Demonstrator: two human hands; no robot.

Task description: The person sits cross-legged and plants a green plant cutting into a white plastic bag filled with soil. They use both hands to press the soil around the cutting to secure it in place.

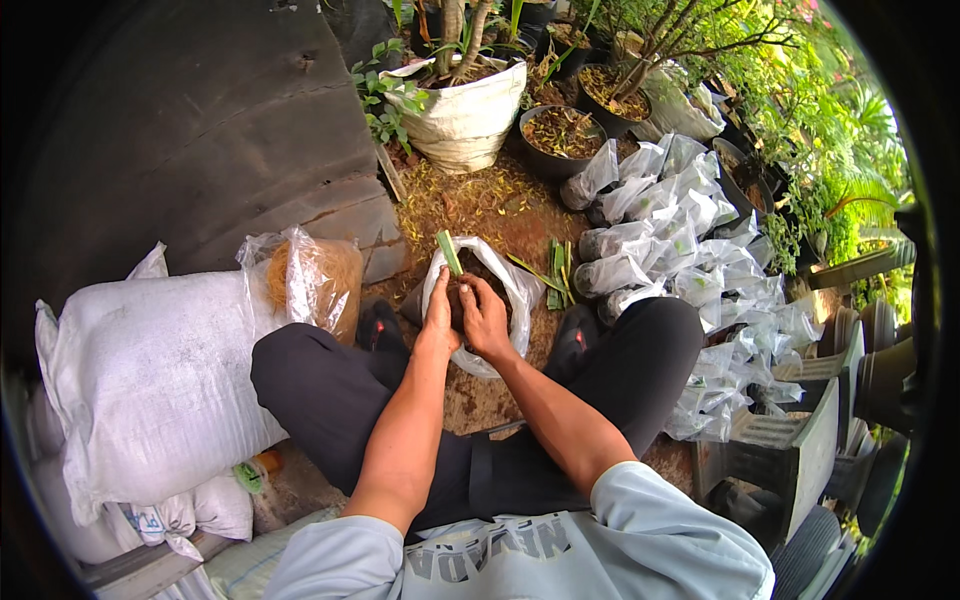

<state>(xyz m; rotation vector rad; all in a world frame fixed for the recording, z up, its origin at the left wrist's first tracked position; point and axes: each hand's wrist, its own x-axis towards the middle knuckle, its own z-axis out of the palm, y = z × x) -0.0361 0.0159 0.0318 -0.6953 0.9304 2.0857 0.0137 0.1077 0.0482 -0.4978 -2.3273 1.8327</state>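
Between my knees stands an open white plastic sack [525,289] with dark soil in it. Over its mouth my left hand [441,311] and my right hand [484,315] come together, fingertips nearly touching. A cut piece of green leaf [449,253] sticks up from between the fingers. My left hand is closed around its lower end, with my right fingers against it; what lies under the fingers is hidden. More cut green leaf strips [556,274] lie on the ground just right of the sack.
Many clear plastic bags with dark bases [622,244] stand packed at the right. A large white woven sack [165,382] and a clear bag of brown fibre [319,285] are at the left. Potted plants [561,135] line the back; stacked grey plastic items [795,450] stand at lower right.
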